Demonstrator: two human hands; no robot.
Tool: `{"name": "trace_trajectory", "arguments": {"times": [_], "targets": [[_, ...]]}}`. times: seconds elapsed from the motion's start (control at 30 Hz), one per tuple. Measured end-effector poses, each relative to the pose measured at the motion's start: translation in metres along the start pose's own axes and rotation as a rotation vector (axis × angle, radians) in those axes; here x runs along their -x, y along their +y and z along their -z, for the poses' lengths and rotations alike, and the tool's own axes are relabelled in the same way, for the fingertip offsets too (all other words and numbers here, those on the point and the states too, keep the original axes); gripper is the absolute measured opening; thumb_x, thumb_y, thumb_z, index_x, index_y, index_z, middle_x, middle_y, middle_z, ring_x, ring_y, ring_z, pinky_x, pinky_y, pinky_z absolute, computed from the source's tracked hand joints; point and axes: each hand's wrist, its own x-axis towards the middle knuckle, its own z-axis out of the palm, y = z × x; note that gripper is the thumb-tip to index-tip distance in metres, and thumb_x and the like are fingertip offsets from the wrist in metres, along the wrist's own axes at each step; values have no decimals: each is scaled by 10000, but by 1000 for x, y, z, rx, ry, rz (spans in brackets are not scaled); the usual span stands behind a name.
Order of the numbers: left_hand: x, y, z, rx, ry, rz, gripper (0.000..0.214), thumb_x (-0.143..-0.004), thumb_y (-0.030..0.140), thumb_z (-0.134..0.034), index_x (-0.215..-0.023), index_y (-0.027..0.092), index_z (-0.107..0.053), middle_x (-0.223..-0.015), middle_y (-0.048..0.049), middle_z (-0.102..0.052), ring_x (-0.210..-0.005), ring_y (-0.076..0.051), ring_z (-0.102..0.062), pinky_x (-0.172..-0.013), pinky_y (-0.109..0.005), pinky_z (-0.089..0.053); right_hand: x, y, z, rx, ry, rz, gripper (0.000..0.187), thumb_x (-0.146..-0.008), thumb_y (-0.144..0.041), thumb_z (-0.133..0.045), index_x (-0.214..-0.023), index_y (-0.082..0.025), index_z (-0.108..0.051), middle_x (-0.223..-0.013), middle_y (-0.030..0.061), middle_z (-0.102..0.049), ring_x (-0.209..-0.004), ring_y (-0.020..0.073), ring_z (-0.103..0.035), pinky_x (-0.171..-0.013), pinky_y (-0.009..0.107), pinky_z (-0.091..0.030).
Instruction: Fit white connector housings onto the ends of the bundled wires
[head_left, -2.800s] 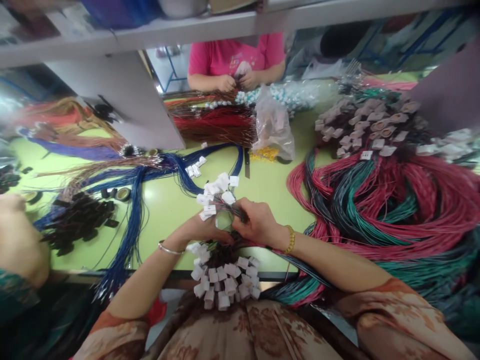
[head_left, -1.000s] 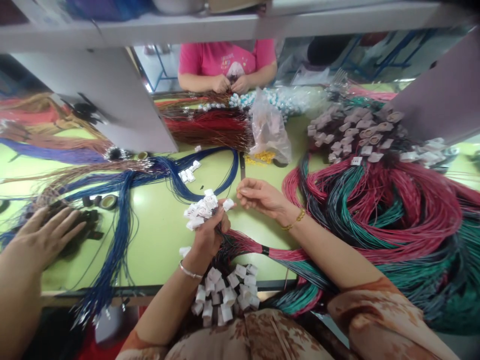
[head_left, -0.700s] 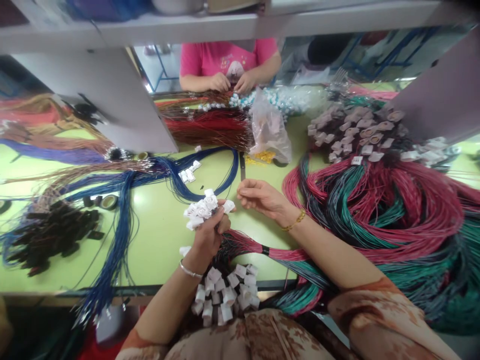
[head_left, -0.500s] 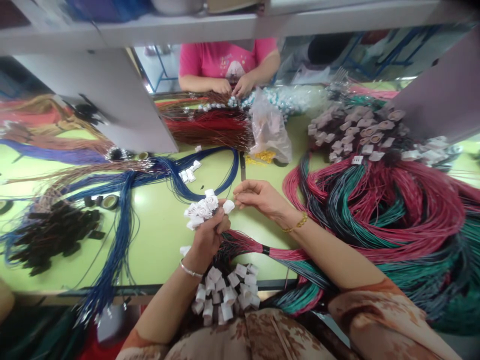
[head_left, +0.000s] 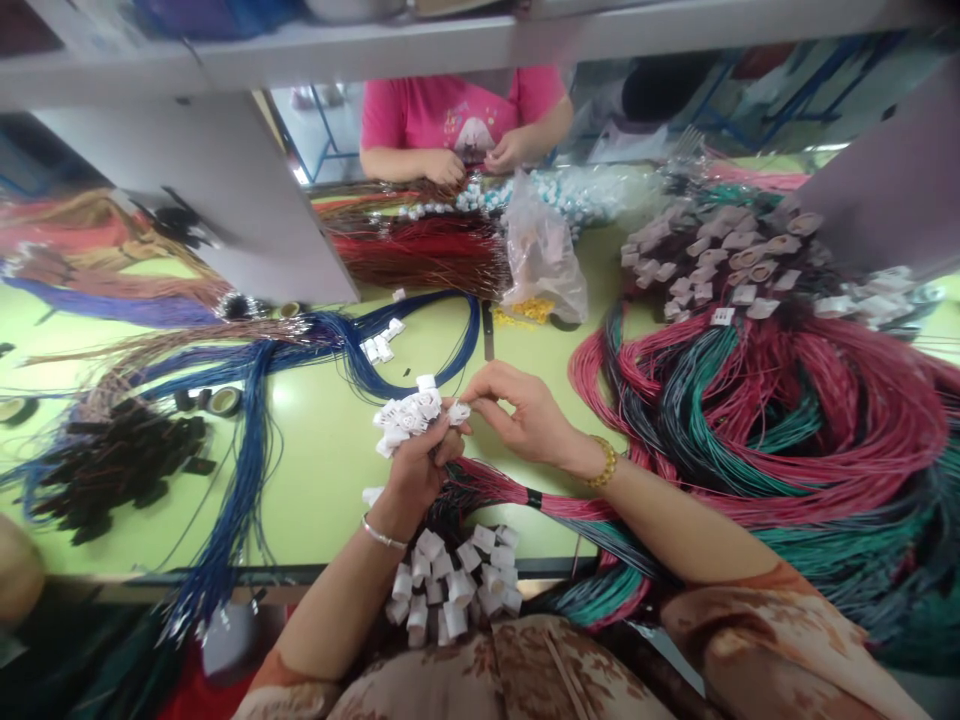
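Observation:
My left hand (head_left: pixel 426 460) is closed around a bunch of wires whose ends carry white plastic connectors (head_left: pixel 409 415). One connector (head_left: pixel 457 411) stands apart from the bunch at the left thumb and fingertips. My right hand (head_left: pixel 517 405) meets it there with thumb and forefinger pinched; whatever lies between those fingertips is too small to make out. From under the left hand a taped bundle of pink, black and green wires (head_left: pixel 559 505) runs to the right. More white connectors (head_left: pixel 454 580) hang over the table edge against my body.
A large coil of pink and green wires (head_left: pixel 825 420) fills the right side. Blue wires (head_left: pixel 259 430) and black connectors (head_left: pixel 112 460) lie left. A plastic bag (head_left: pixel 544 250) with yellow pieces (head_left: pixel 529 310) stands ahead. Opposite, a person in a pink shirt (head_left: pixel 461 115) handles wires.
My right hand has moved left and closed the gap to the single connector at my left fingertips. The left hand keeps its hold. The other person's hands have moved apart.

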Motion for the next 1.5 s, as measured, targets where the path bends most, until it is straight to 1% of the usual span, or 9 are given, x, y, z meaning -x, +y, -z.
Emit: {"name": "trace_trajectory", "arguments": {"times": [0.1,0.23,0.43,0.67,0.8,1.03,1.33,1.43,1.5], "targets": [[1,0,0,-21,-18,8,305,-769,411,-766,-749,131,-648,-429,92,-324,-409,-40,-215,-477,-250,-182,2,-5,-3,87,23,75,180,-947,-99,-500,-918,-186,-655,-830,32,-671,-761,139,-604,-704,273,-490],[1,0,0,-23,4,-3,298,-739,400,-791,-757,139,-650,-469,81,-397,-418,-35,-210,-472,-249,-180,4,-6,-3,162,-1,64,153,-934,-106,-492,-880,-190,-608,-807,24,-663,-698,133,-567,-645,255,-448],[0,-2,-1,-33,56,-34,307,-736,403,-808,-791,141,-655,-499,76,-433,-430,-31,-239,-465,-228,-200,3,-3,-3,256,-75,134,155,-921,-106,-459,-828,-196,-544,-763,25,-621,-678,142,-519,-635,262,-401],[1,0,-7,-15,123,-64,310,-699,374,-840,-837,150,-676,-675,22,-629,-444,-15,-291,-464,-214,-232,6,-6,-2,157,-53,-54,88,-889,-139,-483,-855,-219,-473,-718,-23,-556,-606,112,-492,-591,242,-384],[0,-1,-6,-7,132,-43,337,-683,383,-850,-852,147,-679,-622,41,-573,-437,-22,-288,-453,-222,-245,7,-7,-2,99,-37,-99,89,-887,-148,-495,-862,-225,-459,-706,-35,-543,-592,107,-499,-583,244,-391],[1,-2,-3,-17,93,-31,334,-710,397,-852,-858,150,-684,-512,81,-442,-440,-37,-297,-462,-215,-231,5,-5,-1,101,-6,-42,130,-856,-116,-494,-853,-228,-429,-722,-33,-523,-608,107,-499,-585,242,-391],[-1,-1,-5,-31,127,-45,356,-665,372,-884,-875,148,-703,-649,42,-579,-443,-12,-301,-438,-196,-247,3,-3,0,110,-42,-88,132,-858,-117,-491,-854,-229,-422,-720,-32,-537,-599,110,-484,-591,243,-372],[-1,-3,-5,0,168,-56,339,-658,335,-893,-869,167,-687,-605,63,-544,-444,-20,-304,-435,-184,-259,5,-4,-5,198,-107,-82,87,-897,-140,-483,-869,-222,-471,-746,-6,-589,-618,127,-495,-600,259,-362],[-1,-5,-6,34,190,-52,326,-663,325,-893,-792,170,-637,-547,84,-469,-439,-27,-308,-434,-179,-272,9,-5,-14,243,-117,-98,67,-921,-156,-490,-931,-213,-524,-807,24,-640,-665,147,-539,-622,270,-384]]}}
